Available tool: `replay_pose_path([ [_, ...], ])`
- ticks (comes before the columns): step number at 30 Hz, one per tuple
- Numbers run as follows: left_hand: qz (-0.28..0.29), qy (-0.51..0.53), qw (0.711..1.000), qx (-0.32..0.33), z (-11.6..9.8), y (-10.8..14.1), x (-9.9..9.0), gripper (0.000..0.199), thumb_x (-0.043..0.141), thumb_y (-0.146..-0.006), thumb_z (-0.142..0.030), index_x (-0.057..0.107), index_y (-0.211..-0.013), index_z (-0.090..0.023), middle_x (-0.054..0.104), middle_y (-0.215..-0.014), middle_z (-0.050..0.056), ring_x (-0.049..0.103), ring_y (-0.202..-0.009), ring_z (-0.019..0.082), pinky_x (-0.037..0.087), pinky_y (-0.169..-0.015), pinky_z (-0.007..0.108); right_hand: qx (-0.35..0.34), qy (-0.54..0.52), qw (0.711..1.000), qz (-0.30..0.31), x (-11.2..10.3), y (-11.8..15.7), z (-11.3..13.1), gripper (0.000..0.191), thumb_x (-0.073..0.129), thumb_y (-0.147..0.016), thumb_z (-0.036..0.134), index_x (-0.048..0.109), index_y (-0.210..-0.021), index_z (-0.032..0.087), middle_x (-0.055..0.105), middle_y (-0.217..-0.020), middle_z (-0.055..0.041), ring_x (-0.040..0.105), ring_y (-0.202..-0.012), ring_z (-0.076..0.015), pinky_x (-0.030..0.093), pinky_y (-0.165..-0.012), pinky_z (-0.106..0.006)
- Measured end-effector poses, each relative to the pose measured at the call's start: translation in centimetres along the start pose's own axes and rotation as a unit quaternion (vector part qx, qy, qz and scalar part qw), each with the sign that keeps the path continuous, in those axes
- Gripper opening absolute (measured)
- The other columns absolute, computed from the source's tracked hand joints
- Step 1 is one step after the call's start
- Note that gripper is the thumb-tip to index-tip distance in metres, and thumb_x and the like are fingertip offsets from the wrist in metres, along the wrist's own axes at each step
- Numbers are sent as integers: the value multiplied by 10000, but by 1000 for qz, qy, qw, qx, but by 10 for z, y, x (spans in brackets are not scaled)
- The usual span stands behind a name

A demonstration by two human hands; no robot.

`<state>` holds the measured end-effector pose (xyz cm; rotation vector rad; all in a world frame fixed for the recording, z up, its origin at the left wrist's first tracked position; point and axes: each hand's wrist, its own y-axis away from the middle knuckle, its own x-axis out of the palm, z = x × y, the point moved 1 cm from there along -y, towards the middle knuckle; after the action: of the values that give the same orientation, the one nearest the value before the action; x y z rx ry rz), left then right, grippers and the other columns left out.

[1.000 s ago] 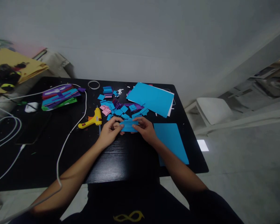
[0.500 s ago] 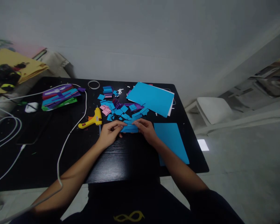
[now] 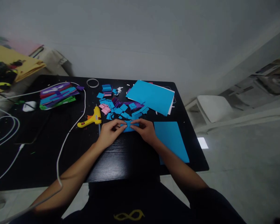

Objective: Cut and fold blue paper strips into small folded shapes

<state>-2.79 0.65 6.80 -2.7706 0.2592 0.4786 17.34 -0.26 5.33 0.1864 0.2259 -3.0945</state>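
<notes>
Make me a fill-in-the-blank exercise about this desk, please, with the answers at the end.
The left hand and right hand both hold paper coloured ____. The glue gun has a ____ body. It lies to the ____ of both hands. The tabletop is coloured ____.
Missing words: blue; yellow; left; black.

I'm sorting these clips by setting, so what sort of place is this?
Probably a craft corner in a home or small workroom: a black table against a plain wall holds a yellow glue gun, a heap of cut paper pieces and blue sheets.
</notes>
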Motion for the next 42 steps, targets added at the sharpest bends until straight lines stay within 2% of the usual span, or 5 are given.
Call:
replay_pose_path([
  [10, -9, 43, 999, -7, 2, 3, 3, 217, 786, -836, -350, 694, -959, -197, 714, -803, -3, 663, -695, 134, 533, -649, 234, -2, -3, 1000, -21, 4, 2, 2, 200, 832, -771, 377, 744, -859, 221, 755, -870, -21, 661, -750, -189, 526, -702, -324],
  [17, -26, 136, 988, -71, 7, -2, 2, 383, 821, -791, -384, 670, -1091, -199, 724, -805, 0, 680, -726, 155, 544, -681, 263, 63, -108, 992, -3, 0, -1, 0, 547, 837, -759, 371, 623, -1251, 264, 777, -880, -1, 719, -762, -203, 587, -744, -363],
  [24, -35, 14, 999, -4, 3, -5, -5, 167, 772, -845, -366, 805, -919, -219, 610, -697, -11, 565, -648, 129, 474, -617, 248, -13, -42, 999, -17, -4, -2, 3, 286, 803, -810, 351, 721, -1061, 244, 762, -1043, -46, 714, -1020, -238, 554, -933, -406],
  [32, -30, 129, 987, -87, 1, -1, -3, 262, 752, -837, -374, 766, -996, -165, 761, -795, 39, 724, -674, 174, 602, -634, 278, 9, -42, 999, 2, -1, -2, 0, 383, 819, -785, 382, 722, -1130, 248, 567, -665, 56, 549, -575, -124, 503, -581, -269],
  [42, -47, 120, 989, -73, 1, -3, -3, 325, 811, -777, -379, 772, -1023, -171, 755, -792, 35, 731, -690, 175, 619, -699, 298, 79, -141, 986, 33, 0, -3, -5, 553, 857, -733, 370, 697, -1247, 244, 733, -848, 2, 724, -793, -187, 639, -721, -333],
])
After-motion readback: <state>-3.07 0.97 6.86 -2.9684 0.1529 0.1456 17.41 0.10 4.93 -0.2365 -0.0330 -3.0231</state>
